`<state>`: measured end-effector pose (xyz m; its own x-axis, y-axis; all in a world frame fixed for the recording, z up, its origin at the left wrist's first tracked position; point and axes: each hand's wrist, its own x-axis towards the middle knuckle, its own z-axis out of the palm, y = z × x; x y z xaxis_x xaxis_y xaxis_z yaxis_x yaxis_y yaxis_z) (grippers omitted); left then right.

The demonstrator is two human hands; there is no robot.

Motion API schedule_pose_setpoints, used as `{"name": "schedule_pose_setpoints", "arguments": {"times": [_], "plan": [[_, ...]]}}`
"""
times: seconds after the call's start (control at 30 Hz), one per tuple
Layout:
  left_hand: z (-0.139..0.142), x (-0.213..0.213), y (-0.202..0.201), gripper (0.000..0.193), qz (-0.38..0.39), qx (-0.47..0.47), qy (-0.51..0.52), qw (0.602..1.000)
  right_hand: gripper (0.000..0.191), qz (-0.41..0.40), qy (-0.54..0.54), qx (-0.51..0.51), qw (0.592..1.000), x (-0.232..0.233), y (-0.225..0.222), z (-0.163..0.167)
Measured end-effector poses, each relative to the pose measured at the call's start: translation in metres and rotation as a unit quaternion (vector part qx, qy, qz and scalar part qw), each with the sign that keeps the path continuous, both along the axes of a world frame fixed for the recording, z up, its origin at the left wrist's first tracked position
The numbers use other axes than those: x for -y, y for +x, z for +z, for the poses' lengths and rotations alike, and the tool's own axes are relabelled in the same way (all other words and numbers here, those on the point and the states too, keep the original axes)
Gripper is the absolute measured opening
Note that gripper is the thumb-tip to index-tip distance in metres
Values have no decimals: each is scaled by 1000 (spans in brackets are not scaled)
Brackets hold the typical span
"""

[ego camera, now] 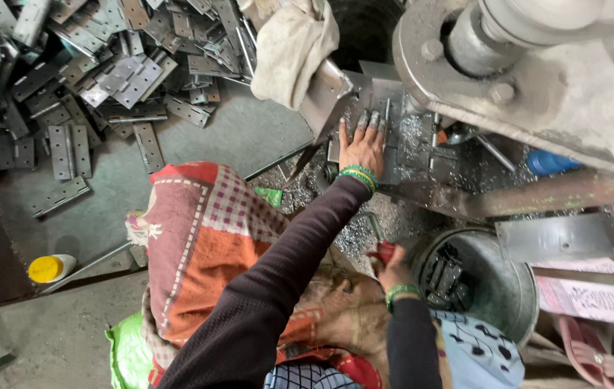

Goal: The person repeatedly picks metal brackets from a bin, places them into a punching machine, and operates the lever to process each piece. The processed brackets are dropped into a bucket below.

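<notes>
Workshop floor, grey & littered w/ metal shavings; big heap of hinge plates [98,79] lying upper left, heavy press machine [537,65] looming upper right.

Head view: left hand [362,148] reaching fwd, fingers spread flat, pressing down on a small metal plate [383,108] sitting on the press bed [422,155], directly under the fingertips. Right hand [392,268] hanging lower, nr the rim of a steel bucket [509,288] w/ dark pieces inside; looking curled round something red, but grip partly hidden, so cannot tell exactly. Cloth rag [292,47] draped beside the bed; yellow-capped bottle [51,268] lying far left.

Judging the step: seating the plate square against the bed, keeping fingertips clear of the tool zone, holding flat & steady w/o sliding on shavings.
</notes>
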<state>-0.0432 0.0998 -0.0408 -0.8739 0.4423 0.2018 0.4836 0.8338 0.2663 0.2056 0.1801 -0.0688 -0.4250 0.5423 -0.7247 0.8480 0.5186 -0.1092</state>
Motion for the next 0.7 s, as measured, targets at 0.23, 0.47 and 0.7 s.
{"name": "schedule_pose_setpoints", "arguments": {"times": [0.23,0.47,0.7], "plan": [[-3,8,4,55,-29,24,-3,999,66,123,51,-110,985,-28,19,-62],[40,35,20,58,-71,87,-28,993,66,188,155,-82,966,-3,5,79],[27,88,116,65,-115,-81,0,990,73,166,199,-93,961,19,12,96]]}}
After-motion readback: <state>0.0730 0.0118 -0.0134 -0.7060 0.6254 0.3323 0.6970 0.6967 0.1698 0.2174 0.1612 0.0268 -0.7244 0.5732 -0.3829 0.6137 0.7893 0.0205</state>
